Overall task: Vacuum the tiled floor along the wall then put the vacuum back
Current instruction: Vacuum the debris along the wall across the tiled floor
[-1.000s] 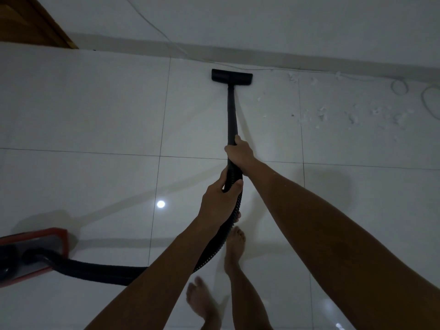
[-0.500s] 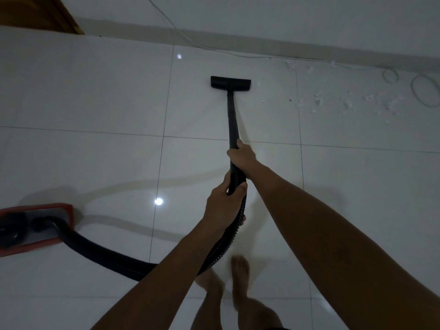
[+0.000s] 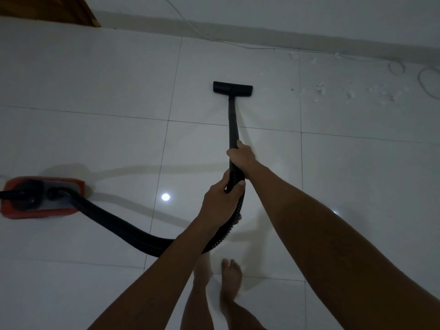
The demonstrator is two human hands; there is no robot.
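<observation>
Now both fists closed: right hand (image 3: pixel 241 154) on wand (image 3: pixel 232 125), left hand (image 3: pixel 220 202) on hose (image 3: pixel 123 226); nozzle (image 3: pixel 232 87) flat on tiles (image 3: pixel 95 144).

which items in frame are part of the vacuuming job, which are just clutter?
In the job:
- black floor nozzle on black wand
- black ribbed hose
- red vacuum body
- right hand on the wand, left hand on the hose end
- white fluff scattered on the white tiled floor

Lying about:
- thin white cable along the wall
- brown wooden corner
</observation>
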